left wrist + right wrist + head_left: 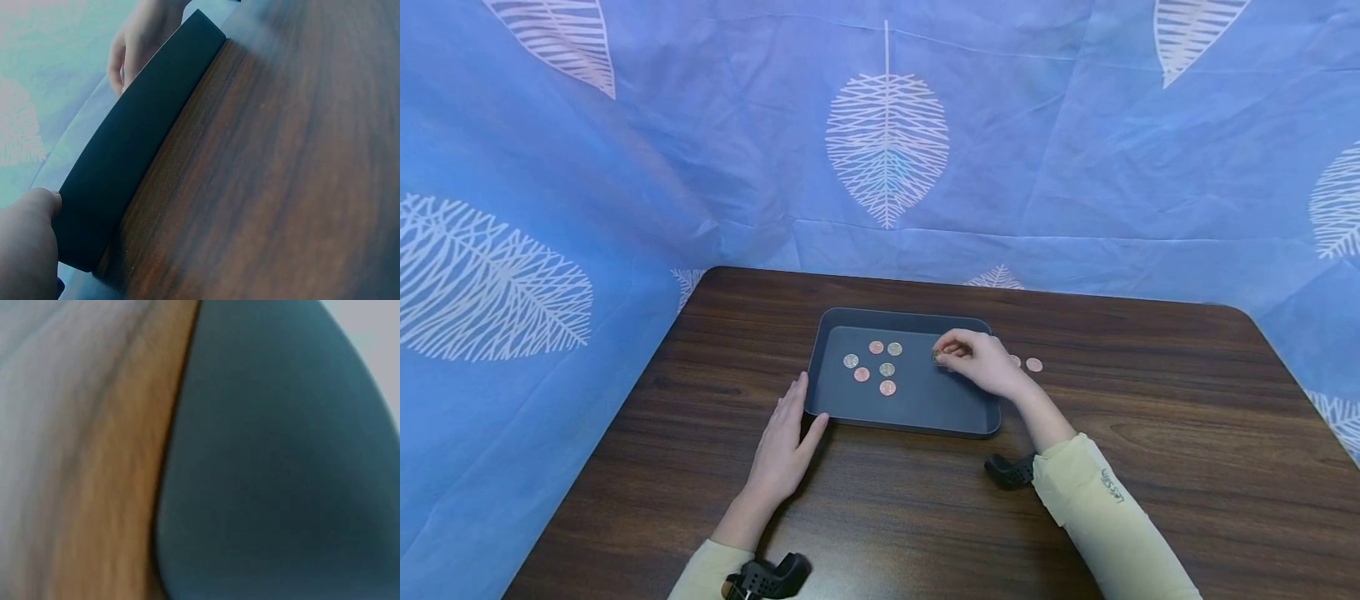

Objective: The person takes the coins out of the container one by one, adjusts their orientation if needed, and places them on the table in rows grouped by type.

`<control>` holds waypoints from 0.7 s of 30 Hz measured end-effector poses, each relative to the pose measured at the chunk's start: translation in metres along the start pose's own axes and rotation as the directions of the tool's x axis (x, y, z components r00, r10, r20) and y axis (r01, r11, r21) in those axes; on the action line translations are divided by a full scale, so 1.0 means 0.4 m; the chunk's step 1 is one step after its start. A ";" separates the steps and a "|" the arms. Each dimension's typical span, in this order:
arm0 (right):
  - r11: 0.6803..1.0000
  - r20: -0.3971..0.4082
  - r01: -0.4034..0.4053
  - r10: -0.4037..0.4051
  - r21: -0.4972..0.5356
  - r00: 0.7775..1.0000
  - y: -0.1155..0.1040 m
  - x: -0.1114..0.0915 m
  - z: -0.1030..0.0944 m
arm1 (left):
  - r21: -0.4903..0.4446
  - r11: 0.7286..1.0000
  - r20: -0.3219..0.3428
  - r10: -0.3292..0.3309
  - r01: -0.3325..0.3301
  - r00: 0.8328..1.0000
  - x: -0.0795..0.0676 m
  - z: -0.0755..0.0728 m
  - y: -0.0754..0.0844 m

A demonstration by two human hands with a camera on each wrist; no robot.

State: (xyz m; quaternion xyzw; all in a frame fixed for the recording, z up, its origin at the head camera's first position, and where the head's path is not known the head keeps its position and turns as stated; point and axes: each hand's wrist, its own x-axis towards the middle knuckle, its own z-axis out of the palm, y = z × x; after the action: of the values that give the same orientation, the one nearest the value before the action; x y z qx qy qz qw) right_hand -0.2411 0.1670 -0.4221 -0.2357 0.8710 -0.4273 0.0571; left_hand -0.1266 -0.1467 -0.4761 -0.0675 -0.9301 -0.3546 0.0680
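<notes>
Wooden table (1150,392): head view alone shows right fingers (951,338) pinching coin (937,356), left fingers (789,410) straight

The dark brown wooden desk (1150,392) has streaky grain and rounded far corners. A shallow, dark grey tray (936,404) lies flat on it. Off the tray's right side, a copper-coloured coin (1034,365) lies on the wood, just beside a second coin (1017,361), partly hidden.

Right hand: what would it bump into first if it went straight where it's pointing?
Probably the loose coins in the tray: the right hand points leftward towards them. Its height is unclear, so it might touch the tray itself first.
</notes>
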 end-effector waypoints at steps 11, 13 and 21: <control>0.991 -0.127 -0.105 0.094 -0.083 0.987 0.058 -0.089 -0.124 | -0.004 1.000 0.004 -0.010 0.010 1.000 0.003 0.001 0.001; 0.988 -0.133 -0.121 0.107 -0.100 0.985 0.073 -0.106 -0.140 | -0.003 1.000 0.007 -0.015 0.015 1.000 0.003 0.001 0.000; 0.968 -0.107 -0.191 0.175 -0.163 0.979 0.128 -0.164 -0.171 | -0.009 1.000 0.006 -0.021 0.021 1.000 0.003 0.001 0.002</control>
State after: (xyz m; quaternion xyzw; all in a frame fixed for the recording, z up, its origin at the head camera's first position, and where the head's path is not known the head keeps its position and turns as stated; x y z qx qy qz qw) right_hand -0.2224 0.2729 -0.4253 -0.1385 0.9245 -0.3534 0.0357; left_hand -0.1275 -0.1458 -0.4758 -0.0588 -0.9294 -0.3592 0.0613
